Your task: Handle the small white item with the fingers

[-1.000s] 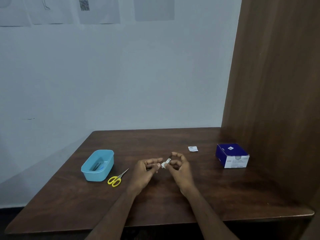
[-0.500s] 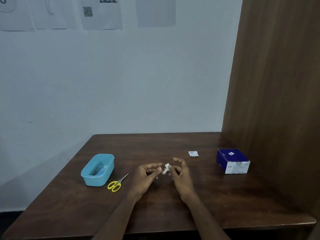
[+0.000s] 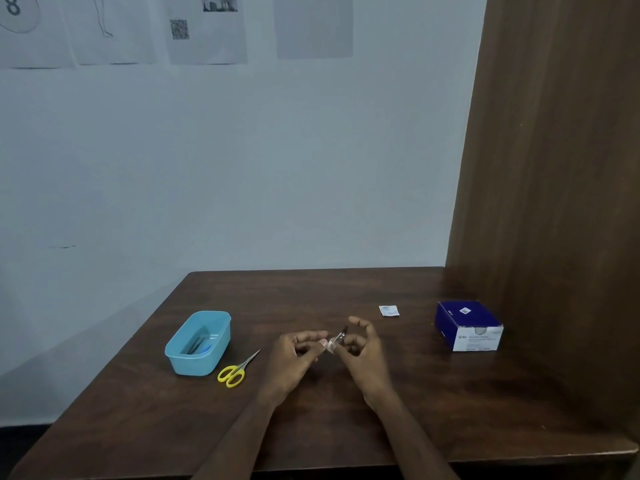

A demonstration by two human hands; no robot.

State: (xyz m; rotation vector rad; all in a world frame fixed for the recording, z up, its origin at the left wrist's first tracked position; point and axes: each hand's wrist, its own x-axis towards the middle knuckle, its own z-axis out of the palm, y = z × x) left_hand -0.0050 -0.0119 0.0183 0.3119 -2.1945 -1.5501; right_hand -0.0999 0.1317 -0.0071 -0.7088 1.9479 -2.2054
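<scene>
Just below the middle of the frame, the left hand [image 3: 294, 355] and the right hand [image 3: 360, 348] meet over the brown table [image 3: 346, 427]. Between their fingertips sits a small white packet [image 3: 335, 342], pinched from both sides: the left thumb and forefinger close narrowly on its lower left end, the right fingers curl round its upper right end, where a darker strip sticks up. The packet is held just above the tabletop. Left of the hands lie yellow scissors [image 3: 233, 372], and beside them a light blue tub [image 3: 201, 341]. To the upper right of the hands lies a small white sachet [image 3: 389, 310]; further right stands a blue and white box [image 3: 467, 325].
</scene>
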